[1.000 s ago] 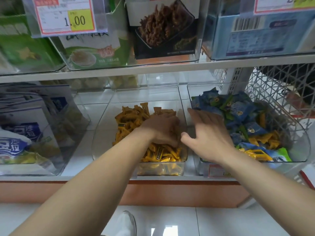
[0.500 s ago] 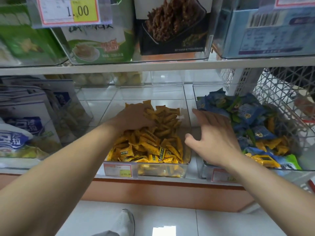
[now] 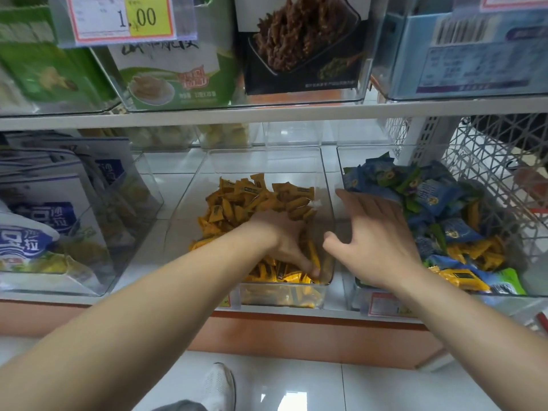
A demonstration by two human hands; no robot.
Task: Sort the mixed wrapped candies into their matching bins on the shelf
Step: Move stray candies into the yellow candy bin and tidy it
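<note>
Seen from the head camera, the left hand was down in the middle clear bin, fingers bent among the yellow candies at its front right corner. Whether it pinched one could not be told. The right hand lay spread, fingers straight and holding nothing, over the left edge of the right bin, touching its mixed candies of blue, green and yellow.

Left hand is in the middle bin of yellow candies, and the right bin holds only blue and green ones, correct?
Not quite: the head view shows yellow candies mixed among the blue and green ones in the right bin. The left hand is in the middle bin.
</note>
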